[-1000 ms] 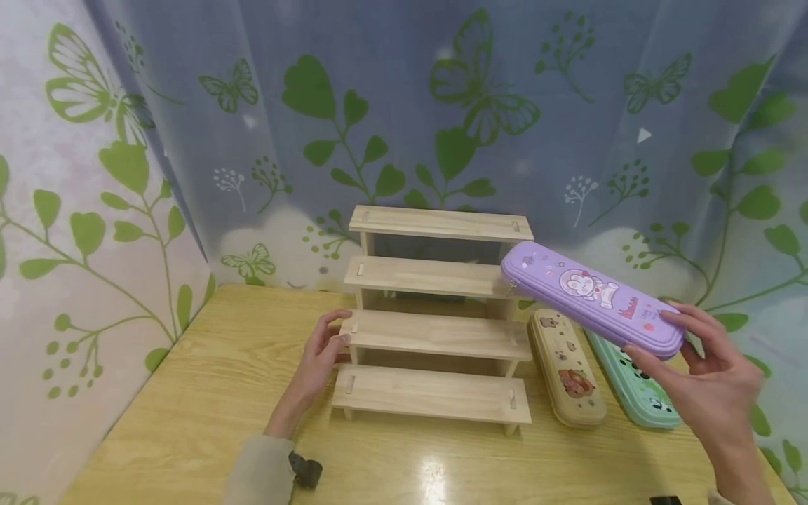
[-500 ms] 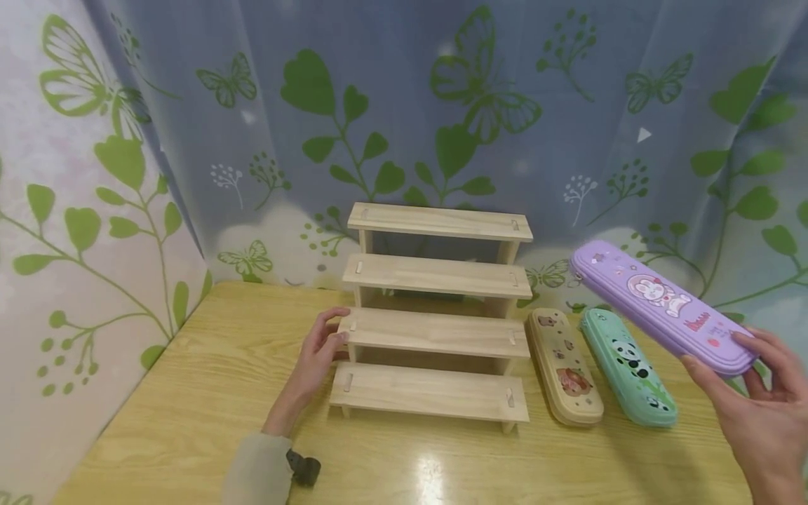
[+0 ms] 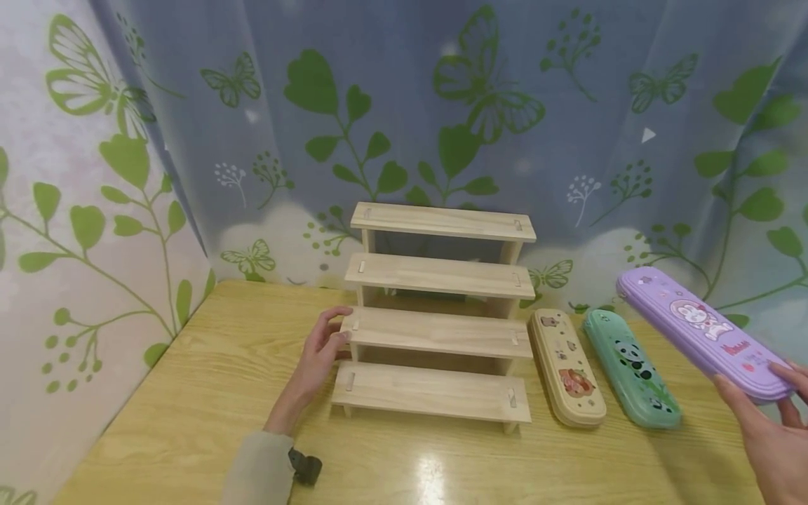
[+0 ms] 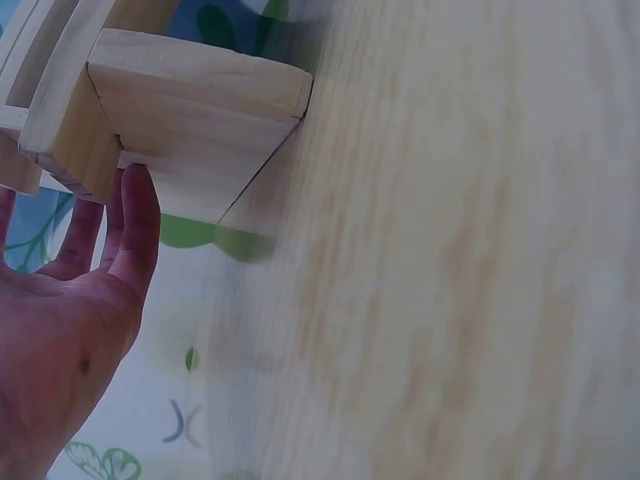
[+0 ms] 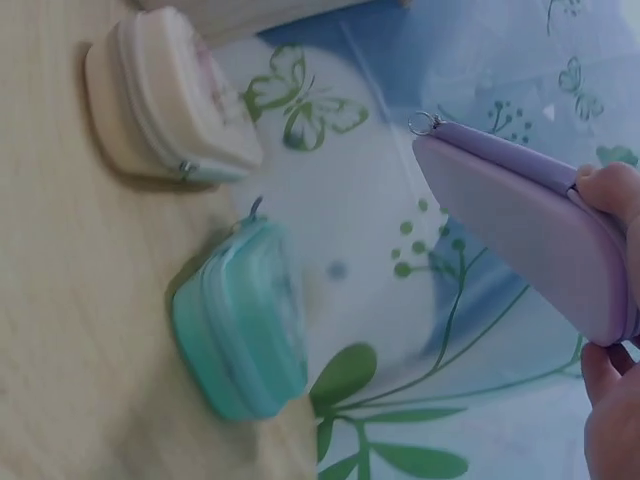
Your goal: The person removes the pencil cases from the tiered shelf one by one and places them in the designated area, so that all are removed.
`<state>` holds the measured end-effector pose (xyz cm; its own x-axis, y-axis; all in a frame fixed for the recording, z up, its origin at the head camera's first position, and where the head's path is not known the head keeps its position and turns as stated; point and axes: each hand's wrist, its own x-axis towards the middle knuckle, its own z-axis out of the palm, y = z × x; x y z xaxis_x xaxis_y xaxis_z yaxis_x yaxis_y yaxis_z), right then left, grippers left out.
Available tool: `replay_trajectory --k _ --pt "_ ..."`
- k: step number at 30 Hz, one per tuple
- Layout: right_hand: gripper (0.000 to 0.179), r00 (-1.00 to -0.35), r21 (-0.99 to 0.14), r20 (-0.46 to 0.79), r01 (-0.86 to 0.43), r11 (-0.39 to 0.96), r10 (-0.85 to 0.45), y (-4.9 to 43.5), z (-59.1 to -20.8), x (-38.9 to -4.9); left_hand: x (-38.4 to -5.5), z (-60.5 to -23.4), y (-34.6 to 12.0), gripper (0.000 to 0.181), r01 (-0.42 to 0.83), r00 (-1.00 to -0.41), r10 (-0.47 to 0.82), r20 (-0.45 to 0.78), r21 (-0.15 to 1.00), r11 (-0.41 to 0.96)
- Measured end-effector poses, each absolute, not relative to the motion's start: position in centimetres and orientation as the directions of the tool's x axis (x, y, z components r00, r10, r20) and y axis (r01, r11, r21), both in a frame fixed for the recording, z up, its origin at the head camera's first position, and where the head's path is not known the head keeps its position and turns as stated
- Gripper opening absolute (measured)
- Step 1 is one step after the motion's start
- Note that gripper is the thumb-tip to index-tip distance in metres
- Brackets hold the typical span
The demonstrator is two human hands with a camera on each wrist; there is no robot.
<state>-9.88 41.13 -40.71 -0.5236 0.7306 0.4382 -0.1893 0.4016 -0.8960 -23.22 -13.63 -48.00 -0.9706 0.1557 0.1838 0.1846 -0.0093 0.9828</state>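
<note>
My right hand (image 3: 773, 428) grips the near end of a purple zippered pencil case (image 3: 707, 330) with a rabbit print, held tilted above the table at the right. The right wrist view shows the case's plain underside (image 5: 530, 240) and its zip ring. My left hand (image 3: 318, 354) holds the left end of the third step down on a four-tier wooden display stand (image 3: 435, 333); in the left wrist view its fingers (image 4: 140, 215) reach under the board. A cream pencil case (image 3: 568, 368) with bear prints and a mint-green panda pencil case (image 3: 633, 368) lie flat right of the stand.
The wooden table (image 3: 265, 315) meets a printed curtain (image 3: 404, 105) behind the stand and a patterned wall covering (image 3: 95, 210) on the left. A black wrist device (image 3: 305, 468) sits at the left cuff.
My right hand has carried the purple pencil case rightward and lower, away from the stand, uncovering the green case. The left hand has stayed on the stand.
</note>
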Motion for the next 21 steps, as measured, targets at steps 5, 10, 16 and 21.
replay_trajectory --k 5,10,16,21 --pt "0.059 -0.503 -0.945 0.327 -0.171 0.28 0.8 41.8 -41.6 -9.6 -23.2 -48.1 -13.7 0.04 0.2 -0.966 0.166 0.197 0.98 -0.001" --pt "0.055 -0.465 -0.953 0.296 -0.088 0.289 0.835 42.3 -42.7 -9.5 -23.3 -48.1 -13.8 0.039 0.202 -0.966 0.166 0.199 0.979 0.001" --pt "0.055 -0.415 -0.924 0.372 -0.082 0.373 0.83 42.7 -43.9 -9.8 -23.3 -48.1 -13.7 0.04 0.199 -0.968 0.156 0.197 0.98 -0.003" --pt "0.054 -0.412 -0.947 0.292 0.001 0.32 0.863 43.6 -45.1 -9.9 -23.2 -48.1 -13.6 0.04 0.196 -0.969 0.152 0.195 0.981 -0.009"
